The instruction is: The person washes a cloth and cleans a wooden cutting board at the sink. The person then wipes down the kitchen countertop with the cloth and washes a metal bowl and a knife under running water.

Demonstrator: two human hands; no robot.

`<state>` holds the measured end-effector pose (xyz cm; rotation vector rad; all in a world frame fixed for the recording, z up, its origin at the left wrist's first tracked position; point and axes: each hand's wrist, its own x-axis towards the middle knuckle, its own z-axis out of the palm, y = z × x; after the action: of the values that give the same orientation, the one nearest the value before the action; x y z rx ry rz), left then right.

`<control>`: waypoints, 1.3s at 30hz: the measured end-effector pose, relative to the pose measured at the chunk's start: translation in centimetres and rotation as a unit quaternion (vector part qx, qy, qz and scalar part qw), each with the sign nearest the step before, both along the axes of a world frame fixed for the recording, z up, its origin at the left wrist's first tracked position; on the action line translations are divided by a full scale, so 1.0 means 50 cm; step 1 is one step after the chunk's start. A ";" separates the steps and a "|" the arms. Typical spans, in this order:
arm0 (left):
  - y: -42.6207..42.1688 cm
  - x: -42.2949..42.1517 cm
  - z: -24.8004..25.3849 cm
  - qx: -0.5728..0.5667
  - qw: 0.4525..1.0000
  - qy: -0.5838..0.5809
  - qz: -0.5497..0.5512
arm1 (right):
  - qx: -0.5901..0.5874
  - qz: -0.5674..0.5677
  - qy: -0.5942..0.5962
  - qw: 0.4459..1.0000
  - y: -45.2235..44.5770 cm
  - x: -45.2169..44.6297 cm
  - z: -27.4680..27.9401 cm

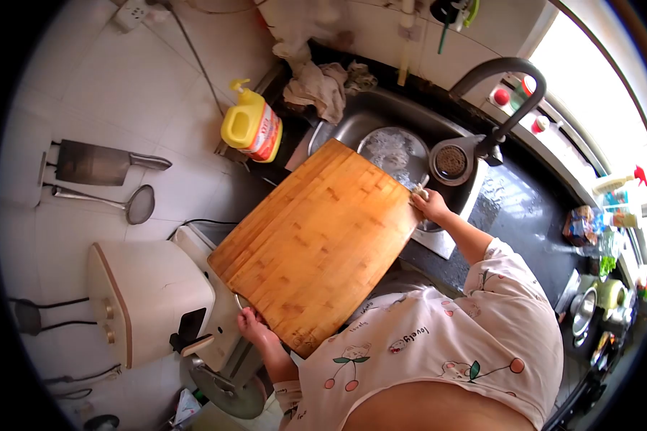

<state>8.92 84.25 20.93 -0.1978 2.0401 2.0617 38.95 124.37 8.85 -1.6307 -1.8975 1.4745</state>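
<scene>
A large wooden cutting board [320, 237] is held slantwise between my two hands, one corner over the near edge of the sink [345, 115]. My left hand [257, 332] is closed on the board's lower left edge, beside a metal-looking curved handle. At the opposite edge, my right hand [431, 206] grips the board, with a small whitish crumpled thing [420, 192] at its fingertips, perhaps a cloth. The fingers under the board are hidden. In the sink, close to my right hand, sits a round metal basin [372, 149] with sudsy water.
A curved faucet [510, 68] rises behind the drain strainer [451, 162]. A yellow detergent bottle [255, 129] and grey rags [316, 90] stand by the sink. A cleaver [93, 164] and a skimmer [140, 205] hang on the left wall, above a cream toaster-like appliance [151, 302].
</scene>
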 end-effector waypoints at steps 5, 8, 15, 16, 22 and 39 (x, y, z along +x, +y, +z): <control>0.003 -0.012 0.063 -0.007 0.999 0.032 -0.035 | 0.001 0.001 0.061 0.998 -0.010 0.015 0.010; -0.002 -0.022 0.140 -0.028 0.996 0.066 -0.043 | -0.020 0.018 0.089 0.996 -0.029 0.012 0.085; 0.020 -0.063 0.511 -0.188 0.946 0.253 -0.076 | -0.133 0.029 0.195 0.971 -0.148 -0.090 0.101; 0.027 -0.071 0.568 -0.193 0.944 0.260 -0.069 | -0.153 0.040 0.182 0.970 -0.170 -0.121 0.131; 0.139 -0.091 0.801 -0.266 0.906 0.317 -0.086 | -0.207 0.133 0.265 0.932 -0.321 -0.322 0.126; 0.437 -0.425 0.773 -0.364 0.815 0.391 -0.225 | -0.278 0.128 0.288 0.907 -0.399 -0.796 0.026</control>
<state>-12.30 106.09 59.57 1.0821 2.8598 1.0338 -0.85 104.41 10.16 -0.9313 -1.4566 2.4412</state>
